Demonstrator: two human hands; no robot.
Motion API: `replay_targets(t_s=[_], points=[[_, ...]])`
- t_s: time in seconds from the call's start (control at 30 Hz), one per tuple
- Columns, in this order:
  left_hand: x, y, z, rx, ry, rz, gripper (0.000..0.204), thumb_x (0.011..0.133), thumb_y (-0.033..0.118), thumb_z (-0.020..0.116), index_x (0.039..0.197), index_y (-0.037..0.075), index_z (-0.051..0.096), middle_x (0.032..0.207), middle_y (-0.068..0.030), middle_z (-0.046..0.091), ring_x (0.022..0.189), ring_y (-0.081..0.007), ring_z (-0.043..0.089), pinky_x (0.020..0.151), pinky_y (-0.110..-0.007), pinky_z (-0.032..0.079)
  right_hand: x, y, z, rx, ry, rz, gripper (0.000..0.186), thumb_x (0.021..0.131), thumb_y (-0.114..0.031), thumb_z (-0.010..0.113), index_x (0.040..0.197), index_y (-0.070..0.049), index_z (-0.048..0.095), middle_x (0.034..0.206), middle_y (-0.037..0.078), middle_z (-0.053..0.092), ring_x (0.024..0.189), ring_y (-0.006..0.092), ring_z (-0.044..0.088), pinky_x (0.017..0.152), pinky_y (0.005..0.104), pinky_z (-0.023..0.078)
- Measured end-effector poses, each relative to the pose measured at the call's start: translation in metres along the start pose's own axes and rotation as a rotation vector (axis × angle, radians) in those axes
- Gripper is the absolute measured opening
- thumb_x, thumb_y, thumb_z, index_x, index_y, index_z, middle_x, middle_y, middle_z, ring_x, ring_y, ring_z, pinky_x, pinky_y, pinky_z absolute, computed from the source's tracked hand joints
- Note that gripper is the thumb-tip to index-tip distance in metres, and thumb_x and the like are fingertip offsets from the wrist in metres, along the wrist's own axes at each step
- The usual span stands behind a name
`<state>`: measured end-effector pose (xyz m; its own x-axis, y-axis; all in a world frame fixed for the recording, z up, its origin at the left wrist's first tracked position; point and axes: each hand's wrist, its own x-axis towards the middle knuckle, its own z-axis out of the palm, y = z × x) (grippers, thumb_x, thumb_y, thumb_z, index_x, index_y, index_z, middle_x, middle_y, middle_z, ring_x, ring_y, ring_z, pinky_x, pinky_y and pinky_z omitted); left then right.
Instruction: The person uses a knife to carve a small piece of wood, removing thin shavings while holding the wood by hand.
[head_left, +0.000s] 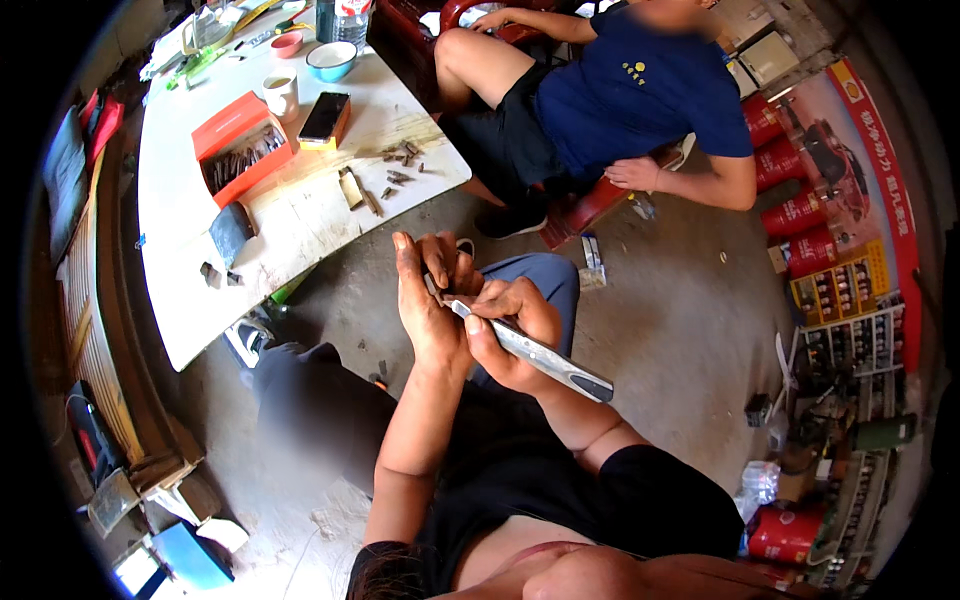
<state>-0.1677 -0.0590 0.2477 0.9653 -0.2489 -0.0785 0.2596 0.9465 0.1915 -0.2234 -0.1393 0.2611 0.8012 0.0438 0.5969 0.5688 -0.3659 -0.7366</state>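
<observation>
Over my lap, my left hand [428,300] is closed on a small dark piece [433,285], mostly hidden by its fingers; both palm and fingers are smudged dark. My right hand [510,330] grips a silver utility knife [550,365], whose tip end meets the piece in my left hand. Beyond them, on the white table [175,320], are an open orange box [226,180] of small dark pieces, a phone [321,117] on a yellow box, several loose pieces [398,178] and a dark blue-grey object [232,234].
A seated person [620,100] in a navy T-shirt is at the upper right. A white mug [281,98] and blue bowl [331,62] stand on the table. A wooden bench [100,360] lines the left; red drums [795,210], a poster and assorted goods line the right.
</observation>
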Motion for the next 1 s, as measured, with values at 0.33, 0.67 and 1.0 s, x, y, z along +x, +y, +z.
replay_targets(t_s=[0.33, 0.67, 1.0], points=[[0.007, 0.0, -0.003, -0.025, -0.062, 0.0, 0.05, 0.097, 0.046, 0.044, 0.061, 0.013, 0.032, 0.064, 0.0018, 0.03, 0.052, -0.0087, 0.028, 0.042, -0.025, 0.021, 0.001, 0.01, 0.005, 0.19, 0.147, 0.056, 0.013, 0.083, -0.004, 0.064, 0.089, -0.001, 0.052, 0.078, 0.008, 0.062, 0.071, 0.0144, 0.061, 0.062, 0.0271, 0.049], [0.004, -0.004, 0.011, 0.261, 0.213, 0.333, 0.039, 0.099, 0.035, 0.046, 0.071, 0.01, 0.035, 0.067, 0.0008, 0.036, 0.056, -0.0063, 0.034, 0.054, -0.023, 0.034, 0.011, 0.004, 0.009, -0.228, 0.118, -0.015, 0.022, 0.073, 0.001, 0.073, 0.094, 0.0, 0.066, 0.083, 0.01, 0.065, 0.066, 0.0183, 0.055, 0.06, 0.0278, 0.044], [0.004, -0.001, -0.003, 0.265, -0.005, 0.347, 0.036, 0.1, 0.029, 0.042, 0.071, 0.008, 0.037, 0.064, -0.001, 0.037, 0.06, -0.01, 0.035, 0.057, -0.025, 0.033, 0.005, 0.0, 0.015, -0.09, 0.175, 0.243, 0.018, 0.078, -0.001, 0.07, 0.095, -0.001, 0.063, 0.087, 0.006, 0.061, 0.079, 0.0131, 0.057, 0.074, 0.0256, 0.046]])
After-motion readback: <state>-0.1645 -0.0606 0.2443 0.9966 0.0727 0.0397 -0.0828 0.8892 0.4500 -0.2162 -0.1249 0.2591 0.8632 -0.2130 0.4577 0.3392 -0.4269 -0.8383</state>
